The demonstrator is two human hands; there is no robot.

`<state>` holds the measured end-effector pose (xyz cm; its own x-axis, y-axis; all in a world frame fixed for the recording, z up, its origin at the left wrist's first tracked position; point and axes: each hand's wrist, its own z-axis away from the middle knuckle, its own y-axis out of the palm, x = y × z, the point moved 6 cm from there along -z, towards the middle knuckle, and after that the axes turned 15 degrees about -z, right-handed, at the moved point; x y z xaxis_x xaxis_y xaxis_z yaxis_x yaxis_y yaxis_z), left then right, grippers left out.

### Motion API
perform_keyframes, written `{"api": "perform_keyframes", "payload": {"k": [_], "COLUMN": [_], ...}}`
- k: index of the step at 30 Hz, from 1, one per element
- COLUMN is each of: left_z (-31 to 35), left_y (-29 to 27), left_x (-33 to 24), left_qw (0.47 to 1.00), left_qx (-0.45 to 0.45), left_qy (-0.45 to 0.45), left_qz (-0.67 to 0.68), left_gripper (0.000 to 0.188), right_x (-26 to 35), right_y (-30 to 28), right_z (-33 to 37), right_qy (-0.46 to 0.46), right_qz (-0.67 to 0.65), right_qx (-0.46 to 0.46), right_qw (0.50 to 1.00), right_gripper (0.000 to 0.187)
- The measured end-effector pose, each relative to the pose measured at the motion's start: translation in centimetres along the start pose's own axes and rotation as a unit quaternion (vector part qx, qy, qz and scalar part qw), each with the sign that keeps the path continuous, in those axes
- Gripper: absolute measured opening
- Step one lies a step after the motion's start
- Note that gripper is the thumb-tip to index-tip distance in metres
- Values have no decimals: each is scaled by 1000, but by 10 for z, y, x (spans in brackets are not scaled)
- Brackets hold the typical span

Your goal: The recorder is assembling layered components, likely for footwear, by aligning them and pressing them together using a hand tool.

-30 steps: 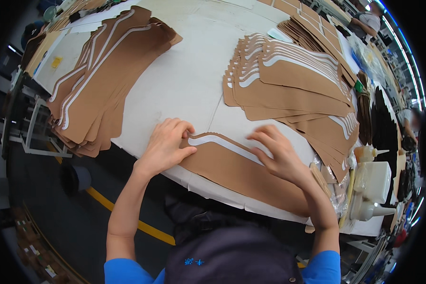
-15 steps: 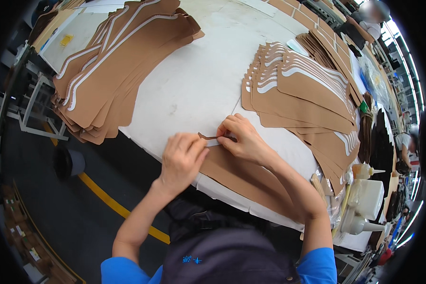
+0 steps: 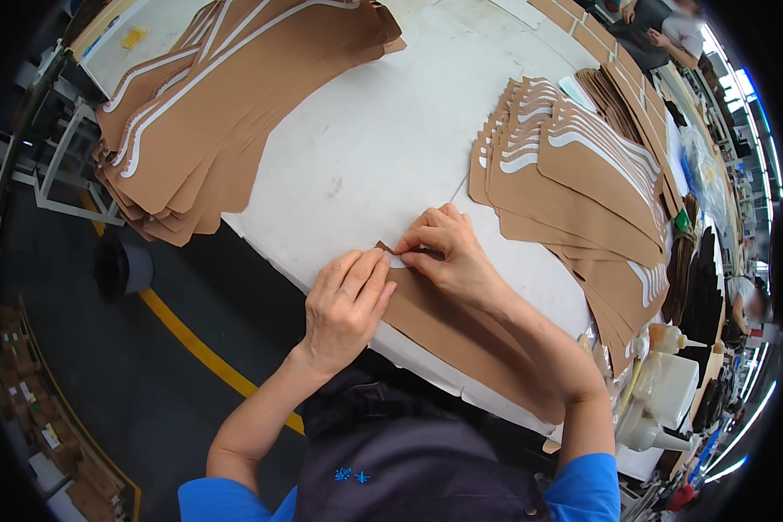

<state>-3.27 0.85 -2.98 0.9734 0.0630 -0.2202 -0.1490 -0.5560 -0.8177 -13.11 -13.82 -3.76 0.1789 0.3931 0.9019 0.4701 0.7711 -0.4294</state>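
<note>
A long brown panel (image 3: 478, 335), leather-like, lies along the near edge of the table with a white strip (image 3: 400, 261) near its far-left end. My left hand (image 3: 348, 300) rests over that end, fingers stretched out and thumb a little apart, the fingertips touching the panel by the strip. Close beside it, my right hand (image 3: 448, 252) pinches the panel's dark, turned-up edge (image 3: 389, 249) between thumb and fingers. The fingers hide part of the edge, and my right forearm covers some of the panel.
Brown panels with white strips lie fanned in a stack (image 3: 209, 122) at the left and another (image 3: 583, 174) at the right. White plastic bottles (image 3: 670, 383) stand at the right near edge. A bin (image 3: 123, 265) is on the floor; people (image 3: 670, 39) are in the background.
The whole view has shifted slightly. My left hand has settled flatter on the panel's end, and my right hand keeps its pinch on the edge close by.
</note>
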Motion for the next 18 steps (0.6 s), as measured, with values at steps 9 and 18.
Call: {"api": "perform_keyframes", "payload": {"k": [9, 18], "left_z": [-5, -7], "left_y": [2, 6], "left_x": [5, 12], "left_qw": [1000, 999], "left_qx": [0, -5], "left_qy": [21, 17], "left_qz": [-5, 31], "left_gripper": [34, 35], "right_x": [0, -7], "right_y": [-7, -9], "right_z": [4, 5], "right_qy": [-47, -158], "right_qz": [-15, 29], "right_qx": [22, 74], "right_qw": [999, 984], "right_gripper": [24, 41]}}
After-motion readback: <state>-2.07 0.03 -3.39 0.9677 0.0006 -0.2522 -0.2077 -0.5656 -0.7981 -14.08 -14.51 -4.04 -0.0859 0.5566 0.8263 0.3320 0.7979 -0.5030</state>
